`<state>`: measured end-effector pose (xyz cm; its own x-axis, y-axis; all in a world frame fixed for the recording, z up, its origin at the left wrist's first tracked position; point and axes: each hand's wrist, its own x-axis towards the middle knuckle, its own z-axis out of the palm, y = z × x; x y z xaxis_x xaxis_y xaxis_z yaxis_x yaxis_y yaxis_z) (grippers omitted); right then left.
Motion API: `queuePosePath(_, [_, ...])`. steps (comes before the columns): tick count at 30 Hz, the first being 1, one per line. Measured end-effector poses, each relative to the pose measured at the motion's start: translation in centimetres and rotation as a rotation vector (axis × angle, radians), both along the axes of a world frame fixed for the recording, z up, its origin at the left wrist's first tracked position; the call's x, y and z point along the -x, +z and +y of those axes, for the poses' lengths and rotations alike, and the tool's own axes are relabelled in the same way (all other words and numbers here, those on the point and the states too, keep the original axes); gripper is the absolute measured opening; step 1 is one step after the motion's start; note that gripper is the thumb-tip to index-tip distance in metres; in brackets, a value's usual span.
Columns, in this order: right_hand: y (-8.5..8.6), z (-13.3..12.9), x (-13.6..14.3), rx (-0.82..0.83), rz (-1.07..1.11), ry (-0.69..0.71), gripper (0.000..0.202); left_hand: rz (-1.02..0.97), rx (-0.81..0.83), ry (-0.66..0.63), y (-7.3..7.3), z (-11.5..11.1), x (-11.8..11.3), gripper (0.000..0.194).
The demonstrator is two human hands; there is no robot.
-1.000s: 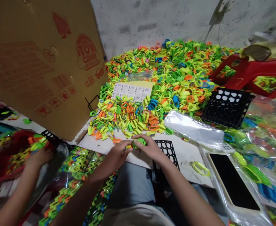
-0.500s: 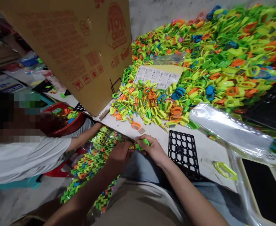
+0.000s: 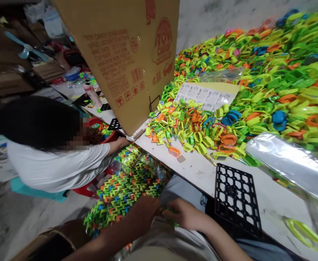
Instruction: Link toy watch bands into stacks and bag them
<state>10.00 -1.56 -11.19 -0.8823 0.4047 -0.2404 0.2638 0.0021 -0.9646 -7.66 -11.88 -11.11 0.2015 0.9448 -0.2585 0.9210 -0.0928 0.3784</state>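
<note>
My right hand is closed around a green toy watch, low over my lap. Only a little green shows between the fingers, and motion blurs it. My left hand meets it from the left with its fingers curled together. What the left fingers grip is hidden. Beside the hands, on the white table, lies a black plastic grid tray. A heap of toy watches, mostly yellow, green and orange, covers the table beyond.
A tall cardboard box stands on the table's left part. A label sheet rests on the heap, and a clear plastic bag lies at right. Bagged colourful toys fill the floor at left. A co-worker in a white shirt sits there.
Both hands have come down and closer to my body, still together with the green toy watch. The view has swung left, showing more of the co-worker.
</note>
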Motion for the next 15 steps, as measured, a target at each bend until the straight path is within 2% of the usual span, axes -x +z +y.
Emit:
queuePosePath(3, [-1.3, -2.3, 0.1, 0.101, -0.035, -0.072, 0.036, 0.008, 0.104, -0.063, -1.2, -1.2, 0.1, 0.016])
queuePosePath(5, [-2.3, -3.5, 0.2, 0.171, -0.021, -0.156, 0.039, -0.012, 0.122, -0.092, -1.7, -1.7, 0.2, 0.022])
queuePosePath(7, [-3.2, -4.3, 0.3, 0.198, -0.015, -0.183, 0.044, -0.044, 0.117, -0.096, -1.8, -2.0, 0.4, 0.024])
queuePosePath(12, [-4.0, -4.7, 0.1, 0.092, -0.054, -0.179, 0.054, -0.135, 0.112, -0.073, -1.8, -2.2, 0.5, 0.011])
queuePosePath(15, [-4.0, -4.8, 0.0, 0.031, -0.067, -0.157, 0.053, -0.194, 0.086, -0.082, -2.7, -2.5, 0.3, 0.008])
